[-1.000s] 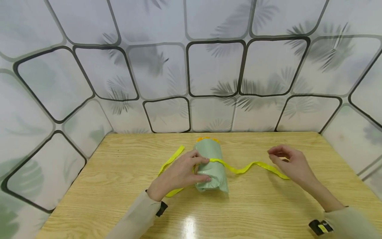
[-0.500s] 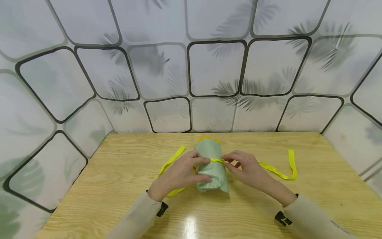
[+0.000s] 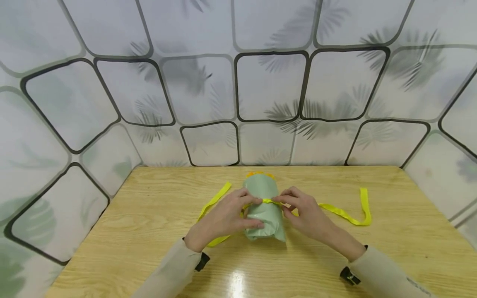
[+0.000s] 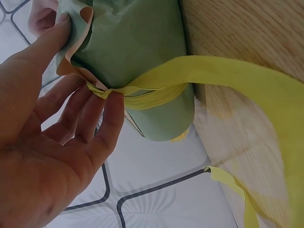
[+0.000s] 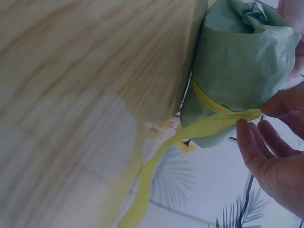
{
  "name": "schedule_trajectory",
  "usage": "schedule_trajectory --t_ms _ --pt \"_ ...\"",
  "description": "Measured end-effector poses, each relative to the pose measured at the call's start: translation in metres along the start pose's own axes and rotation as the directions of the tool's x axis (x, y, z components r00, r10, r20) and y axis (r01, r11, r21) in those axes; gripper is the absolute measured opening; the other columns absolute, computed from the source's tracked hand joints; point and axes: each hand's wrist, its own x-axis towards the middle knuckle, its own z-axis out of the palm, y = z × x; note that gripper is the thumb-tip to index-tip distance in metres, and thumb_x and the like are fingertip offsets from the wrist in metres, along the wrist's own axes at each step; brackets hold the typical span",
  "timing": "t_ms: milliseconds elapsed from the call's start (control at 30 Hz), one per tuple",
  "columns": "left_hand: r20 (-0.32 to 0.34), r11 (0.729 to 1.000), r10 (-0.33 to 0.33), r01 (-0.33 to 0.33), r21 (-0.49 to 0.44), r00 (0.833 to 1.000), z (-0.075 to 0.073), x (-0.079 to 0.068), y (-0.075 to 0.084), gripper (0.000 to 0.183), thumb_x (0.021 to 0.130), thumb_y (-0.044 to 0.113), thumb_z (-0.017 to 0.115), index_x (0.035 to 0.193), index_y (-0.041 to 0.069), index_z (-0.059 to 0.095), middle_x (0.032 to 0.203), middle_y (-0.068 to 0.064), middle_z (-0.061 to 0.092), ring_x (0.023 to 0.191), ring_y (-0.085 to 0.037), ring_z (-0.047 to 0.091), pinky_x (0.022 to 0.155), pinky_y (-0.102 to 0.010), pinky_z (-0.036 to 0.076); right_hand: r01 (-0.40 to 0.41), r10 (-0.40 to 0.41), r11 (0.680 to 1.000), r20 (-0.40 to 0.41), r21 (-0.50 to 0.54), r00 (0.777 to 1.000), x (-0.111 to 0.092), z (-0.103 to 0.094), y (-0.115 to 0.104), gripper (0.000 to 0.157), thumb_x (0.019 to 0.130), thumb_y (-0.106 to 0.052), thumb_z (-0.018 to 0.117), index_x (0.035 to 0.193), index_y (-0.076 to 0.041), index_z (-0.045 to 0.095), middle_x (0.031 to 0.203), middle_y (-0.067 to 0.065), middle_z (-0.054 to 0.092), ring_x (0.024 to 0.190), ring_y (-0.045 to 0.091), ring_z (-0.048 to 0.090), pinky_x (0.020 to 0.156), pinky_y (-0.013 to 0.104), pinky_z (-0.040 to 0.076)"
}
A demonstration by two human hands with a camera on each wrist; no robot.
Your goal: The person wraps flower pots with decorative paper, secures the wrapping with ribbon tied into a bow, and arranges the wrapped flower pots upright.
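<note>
A bouquet wrapped in pale green paper [image 3: 265, 187] lies on the wooden table, with orange-yellow flowers [image 5: 186, 146] at its far end. A yellow ribbon [image 4: 156, 97] runs round its middle, its loose ends trailing to both sides. My left hand [image 3: 223, 213] holds the bouquet from the left: the thumb rests on the paper nearer me, and fingertips press the ribbon where its strands cross. From the right, my right hand [image 3: 306, 212] pinches the ribbon close to those fingertips, as the right wrist view shows.
The ribbon's right tail [image 3: 365, 207] lies bent on the tabletop [image 3: 149, 211]. Another tail [image 3: 216, 198] lies left of the bouquet. A patterned curtain-like backdrop [image 3: 268, 87] stands along the table's back edge.
My right hand has come in from the right to the bouquet and taken the ribbon near its middle. The right tail's end now lies bent on the table. My left hand has stayed in place.
</note>
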Motion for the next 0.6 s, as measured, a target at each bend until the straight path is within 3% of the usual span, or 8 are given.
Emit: schedule_trajectory --t_ms 133,267,433,600 --pt "-0.006 1.0 0.004 -0.004 -0.022 1.0 0.001 0.001 -0.001 0.06 0.085 0.043 0.082 0.134 0.013 0.068 0.116 0.004 0.066 0.089 -0.012 0.057 0.074 -0.021 0.046 0.047 -0.047 0.999 -0.027 -0.009 0.999 0.002 0.001 -0.005 0.04 0.08 0.017 0.068 0.115 -0.002 0.074 0.117 0.016 0.067 0.095 0.024 0.069 0.07 0.031 0.061" --pt "-0.007 0.999 0.01 -0.01 -0.036 1.0 0.002 0.001 -0.003 0.061 0.084 0.042 0.083 0.135 0.011 0.067 0.12 0.002 0.066 0.095 -0.01 0.06 0.077 -0.021 0.05 0.078 -0.079 0.997 0.011 0.022 0.997 0.005 0.001 -0.012 0.037 0.084 0.001 0.079 0.12 -0.003 0.073 0.126 0.017 0.068 0.112 0.031 0.07 0.084 0.044 0.062" --pt "0.022 0.993 0.003 -0.001 -0.12 1.0 0.0 0.001 -0.007 0.061 0.085 0.035 0.084 0.136 0.01 0.065 0.13 -0.003 0.065 0.108 -0.014 0.063 0.085 -0.026 0.058 0.121 -0.128 0.99 0.091 0.073 0.988 0.006 0.003 -0.015 0.034 0.082 -0.01 0.086 0.114 -0.004 0.076 0.124 0.015 0.071 0.111 0.031 0.071 0.086 0.04 0.062" --pt "0.091 0.946 -0.053 0.079 -0.313 0.994 -0.003 -0.003 -0.013 0.058 0.088 0.022 0.084 0.14 0.01 0.061 0.137 -0.005 0.059 0.12 -0.018 0.061 0.092 -0.028 0.058 0.117 -0.115 0.993 0.119 -0.012 0.986 0.008 0.005 -0.019 0.034 0.078 -0.023 0.09 0.105 -0.008 0.078 0.12 0.01 0.073 0.105 0.025 0.072 0.084 0.037 0.062"
